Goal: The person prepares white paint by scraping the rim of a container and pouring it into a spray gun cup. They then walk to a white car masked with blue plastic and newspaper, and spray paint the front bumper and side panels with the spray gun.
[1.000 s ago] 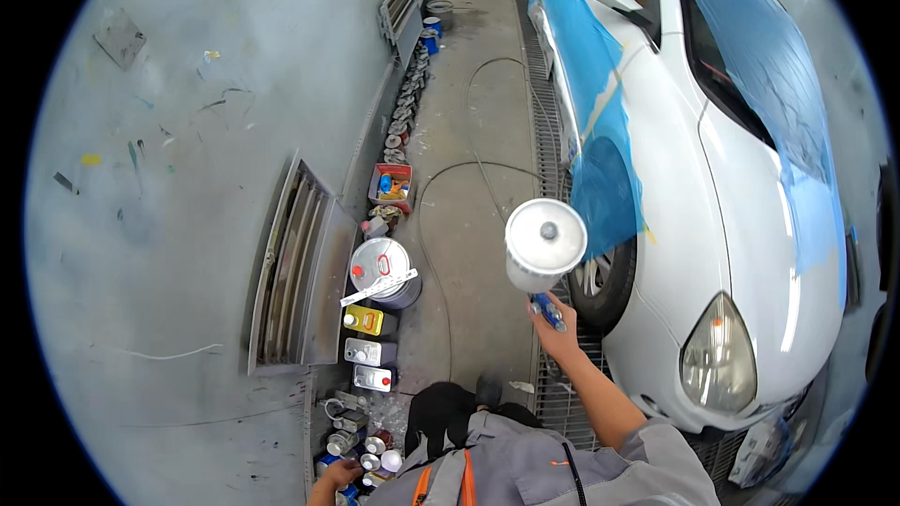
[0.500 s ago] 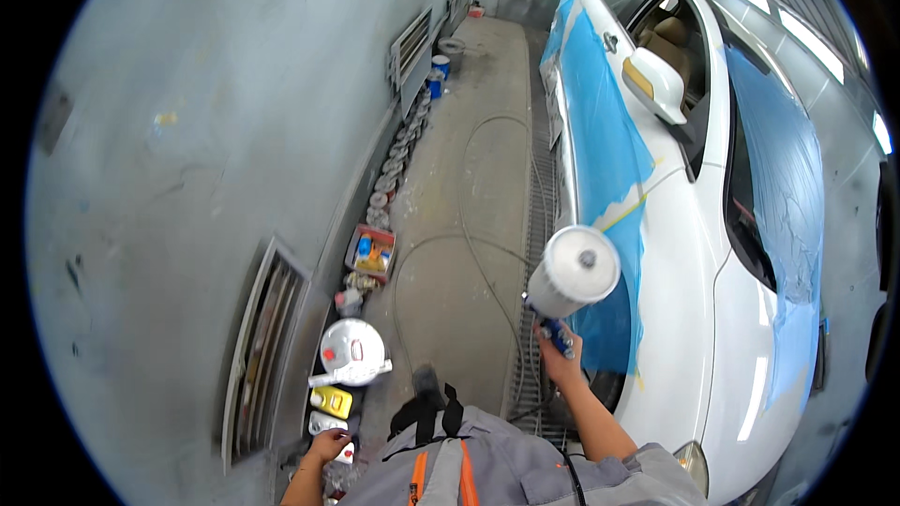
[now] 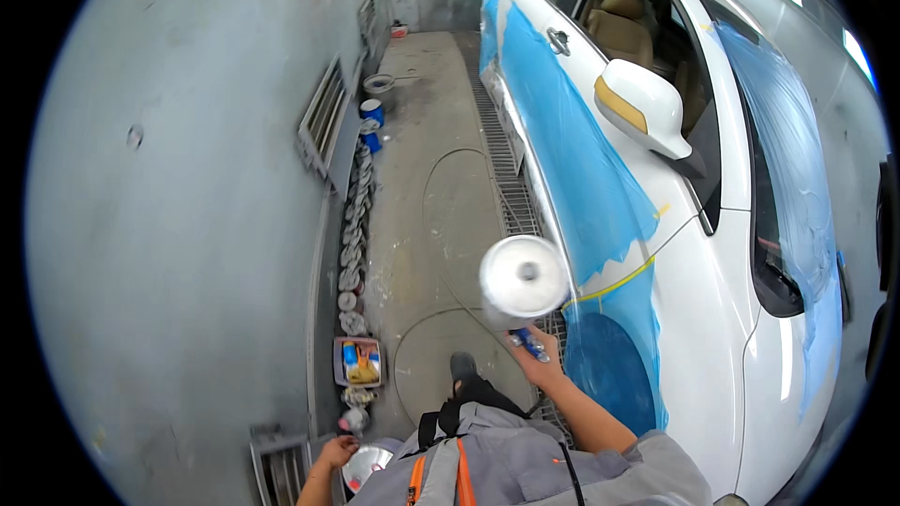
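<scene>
A spray gun [image 3: 531, 345] with blue and silver parts is gripped in my right hand [image 3: 542, 362]. Its large white cup [image 3: 525, 278] sits on top and hides most of the gun from above. The gun is beside the lower side of a white car [image 3: 698, 319], apart from the blue masking film [image 3: 577, 187] taped over the door and wheel area. At lower left, my left hand [image 3: 337, 452] hangs with curled fingers; whether anything small is between them is hidden. Close to it is a round silver lid [image 3: 366, 468], partly covered by my clothing.
A hose [image 3: 427, 192] loops over the floor. Along the left wall [image 3: 187, 225] stand a bin of bottles [image 3: 360, 362], several small cups [image 3: 352, 258] and blue cans [image 3: 372, 112]. A floor grate [image 3: 506, 187] runs beside the car. The side mirror [image 3: 647, 105] sticks out.
I have moved forward along the car, so the mirror and door appear nearer. The spray gun stays in my right hand. The lid and bottles at left have slipped back toward my body.
</scene>
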The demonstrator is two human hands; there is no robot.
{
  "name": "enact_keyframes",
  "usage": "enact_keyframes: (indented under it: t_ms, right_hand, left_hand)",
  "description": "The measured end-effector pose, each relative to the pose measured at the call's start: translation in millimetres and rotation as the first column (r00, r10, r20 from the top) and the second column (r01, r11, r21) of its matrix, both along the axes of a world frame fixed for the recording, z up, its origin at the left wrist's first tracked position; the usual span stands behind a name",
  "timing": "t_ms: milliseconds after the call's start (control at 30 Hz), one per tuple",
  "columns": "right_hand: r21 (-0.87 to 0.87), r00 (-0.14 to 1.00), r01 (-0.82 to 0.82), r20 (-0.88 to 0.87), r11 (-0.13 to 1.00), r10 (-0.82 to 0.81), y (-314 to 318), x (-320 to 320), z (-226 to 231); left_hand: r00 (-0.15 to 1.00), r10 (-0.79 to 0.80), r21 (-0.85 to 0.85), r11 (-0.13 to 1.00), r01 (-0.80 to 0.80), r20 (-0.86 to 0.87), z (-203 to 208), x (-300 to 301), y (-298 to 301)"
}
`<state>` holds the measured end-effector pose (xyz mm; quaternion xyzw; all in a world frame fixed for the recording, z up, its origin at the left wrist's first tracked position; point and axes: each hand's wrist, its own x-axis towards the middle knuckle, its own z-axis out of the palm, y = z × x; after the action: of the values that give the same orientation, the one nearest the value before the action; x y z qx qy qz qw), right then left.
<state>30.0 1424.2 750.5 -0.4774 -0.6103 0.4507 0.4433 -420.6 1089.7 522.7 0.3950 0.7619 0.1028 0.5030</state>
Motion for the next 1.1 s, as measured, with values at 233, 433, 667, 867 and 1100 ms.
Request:
enact_keyframes:
  t_ms: [233,433,667,867,1100]
  right_hand:
    - [-0.104,0.999,0.043,-0.024,0.994,-0.046,194.0,-69.6,24.1]
    - [-0.117,0.988,0.102,-0.102,0.988,-0.114,348.6,-126.2,14.0]
    - [-0.184,0.961,0.274,0.015,0.944,-0.276,536.1,-218.1,7.0]
    - [-0.051,0.914,0.403,0.083,0.914,-0.398,667.8,-276.9,25.4]
    - [0.000,0.875,0.485,0.005,0.875,-0.485,795.2,-323.3,24.5]
  left_hand:
    - [0.942,0.280,0.054,0.954,-0.294,0.185,10.3,-54.1,191.2]
    - [0.966,0.204,-0.029,0.979,-0.202,0.159,-9.9,-108.5,336.9]
    - [0.990,-0.089,-0.149,0.983,0.105,0.106,-62.9,-230.6,524.3]
    - [0.964,-0.243,0.019,0.969,0.246,-0.111,2.5,-312.5,758.9]
    - [0.965,-0.261,0.080,0.961,0.263,-0.031,60.9,-342.8,985.5]
